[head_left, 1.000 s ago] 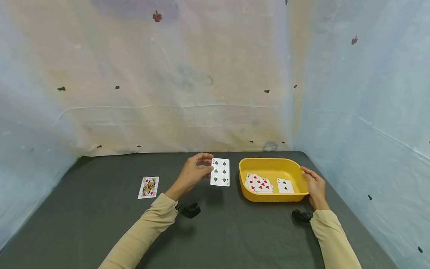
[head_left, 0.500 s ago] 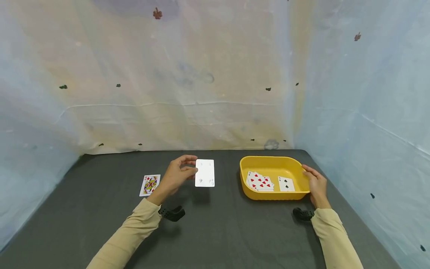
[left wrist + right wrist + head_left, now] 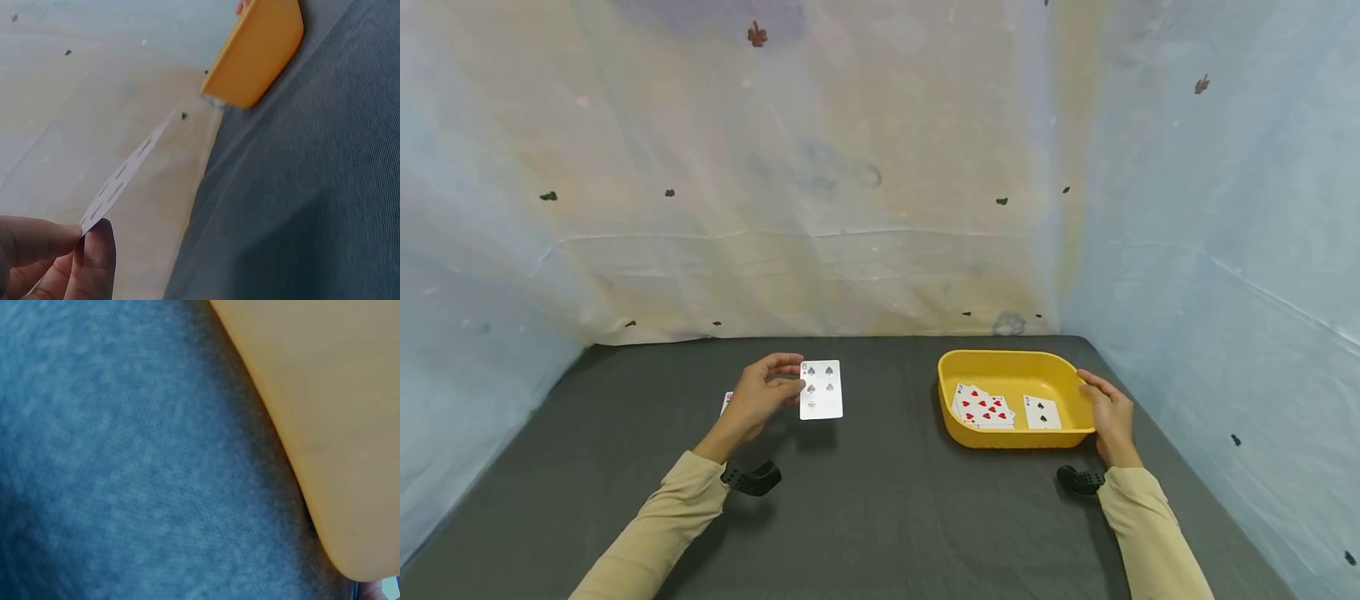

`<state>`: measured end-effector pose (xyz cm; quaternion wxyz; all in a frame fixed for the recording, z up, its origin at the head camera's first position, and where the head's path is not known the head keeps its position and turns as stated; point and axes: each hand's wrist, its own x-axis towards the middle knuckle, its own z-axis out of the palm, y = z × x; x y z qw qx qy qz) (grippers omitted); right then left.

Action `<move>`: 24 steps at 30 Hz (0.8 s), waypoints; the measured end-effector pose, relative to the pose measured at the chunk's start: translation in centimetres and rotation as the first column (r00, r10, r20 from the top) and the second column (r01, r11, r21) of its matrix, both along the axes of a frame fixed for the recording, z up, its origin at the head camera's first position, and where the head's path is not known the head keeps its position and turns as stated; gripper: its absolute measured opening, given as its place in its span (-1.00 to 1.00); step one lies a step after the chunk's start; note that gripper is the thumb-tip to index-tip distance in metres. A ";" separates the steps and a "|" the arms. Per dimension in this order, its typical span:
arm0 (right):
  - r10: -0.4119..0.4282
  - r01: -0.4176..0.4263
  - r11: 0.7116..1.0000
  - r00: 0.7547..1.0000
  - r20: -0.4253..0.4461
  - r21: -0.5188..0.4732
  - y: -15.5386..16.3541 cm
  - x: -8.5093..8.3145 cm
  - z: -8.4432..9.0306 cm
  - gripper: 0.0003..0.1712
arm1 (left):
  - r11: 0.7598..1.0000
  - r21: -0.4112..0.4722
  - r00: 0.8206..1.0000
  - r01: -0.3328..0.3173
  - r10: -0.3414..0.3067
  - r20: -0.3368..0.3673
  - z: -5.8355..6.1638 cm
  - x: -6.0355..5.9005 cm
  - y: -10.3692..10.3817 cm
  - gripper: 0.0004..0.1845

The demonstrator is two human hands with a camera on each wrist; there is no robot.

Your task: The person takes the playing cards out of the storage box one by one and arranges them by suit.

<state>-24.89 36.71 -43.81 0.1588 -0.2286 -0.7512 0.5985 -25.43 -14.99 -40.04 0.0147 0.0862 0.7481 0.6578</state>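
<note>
My left hand [image 3: 763, 396] pinches a six of spades playing card [image 3: 822, 389] by its left edge, face toward the head camera, over the dark table. In the left wrist view, thumb and fingertips meet at one end of the card [image 3: 122, 172]. My right hand [image 3: 1114, 421] grips the right end of a yellow plastic tub [image 3: 1018, 440], thumb at the rim. Inside the tub lie several overlapping cards with a hearts card [image 3: 985, 410] on top, and a spades card [image 3: 1042, 412] apart from them. Behind the left hand, a queen of diamonds [image 3: 726, 403] is mostly hidden.
A dark grey cloth [image 3: 880, 517] covers the table. Pale printed sheets [image 3: 850, 167] hang behind it and along both sides. Each wrist wears a black strap; the left strap [image 3: 752, 479] is over the table.
My left hand has carried the six of spades leftward, away from the tub, now covering most of the queen on the table. The right hand stays on the tub.
</note>
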 end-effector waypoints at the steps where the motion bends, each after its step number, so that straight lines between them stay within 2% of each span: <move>1: 0.001 -0.001 1.000 1.000 0.003 -0.003 0.1 0.0 0.0 -0.55 | 1.000 0.000 1.000 -0.006 0.006 0.006 -0.1 0.0 -0.2 -0.55; 11: -0.014 0.014 1.000 1.000 -0.002 -0.008 0.1 -0.2 -0.2 -0.56 | 0.999 -0.024 0.998 -0.044 0.045 0.036 -1.2 -0.2 -1.3 -0.53; 24: -0.004 0.004 1.000 1.000 0.000 -0.018 0.0 -0.1 0.0 -0.55 | 0.992 -0.089 0.988 -0.089 0.100 0.121 -2.7 -1.7 -3.2 -0.55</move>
